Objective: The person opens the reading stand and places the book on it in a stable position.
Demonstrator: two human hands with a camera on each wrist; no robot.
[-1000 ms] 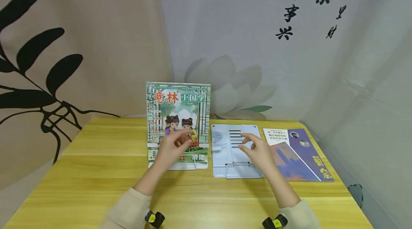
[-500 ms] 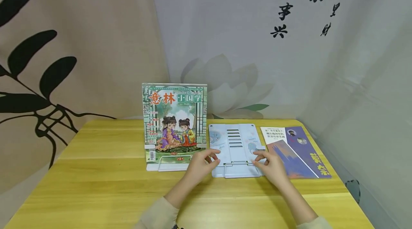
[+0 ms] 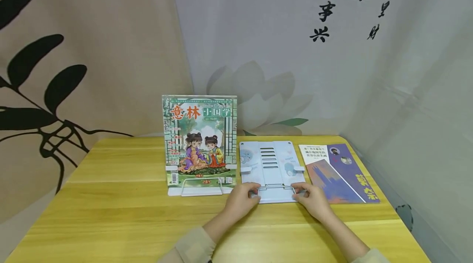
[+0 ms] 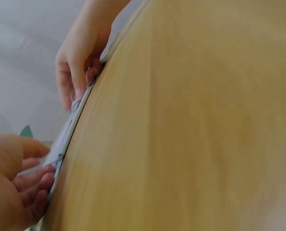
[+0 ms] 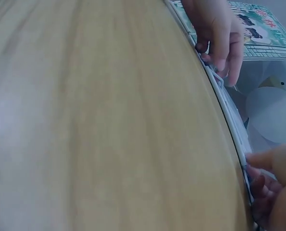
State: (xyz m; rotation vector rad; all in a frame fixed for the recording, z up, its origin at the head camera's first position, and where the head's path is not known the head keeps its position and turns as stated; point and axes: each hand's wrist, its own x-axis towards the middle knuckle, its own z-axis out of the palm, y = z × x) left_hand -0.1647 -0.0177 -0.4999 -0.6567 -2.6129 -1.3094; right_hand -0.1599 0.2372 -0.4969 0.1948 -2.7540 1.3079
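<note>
A white, folded-flat book stand (image 3: 274, 177) with slots and printed blue cartoons lies on the table, centre right in the head view. Along its front runs a wire page holder (image 3: 277, 188). My left hand (image 3: 240, 201) grips the stand's front left corner, thumb and fingers close to the wire's left end. At the front right corner my right hand (image 3: 314, 202) pinches in the same way. Both wrist views are blurred; the left hand (image 4: 8, 180) and right hand (image 5: 279, 180) bend at the stand's thin edge. Exact contact with wire or panel is partly hidden by the fingers.
Left of the flat stand, a green illustrated magazine (image 3: 201, 140) stands upright on another white book stand (image 3: 174, 191). A purple and white book (image 3: 347, 177) lies flat to the right. The wooden table (image 3: 111, 205) ends at a printed curtain (image 3: 266, 41) behind.
Both hands have come down and toward the front of the flat stand, the left one also moving right from before the magazine. Their fingers now close on its front corners.
</note>
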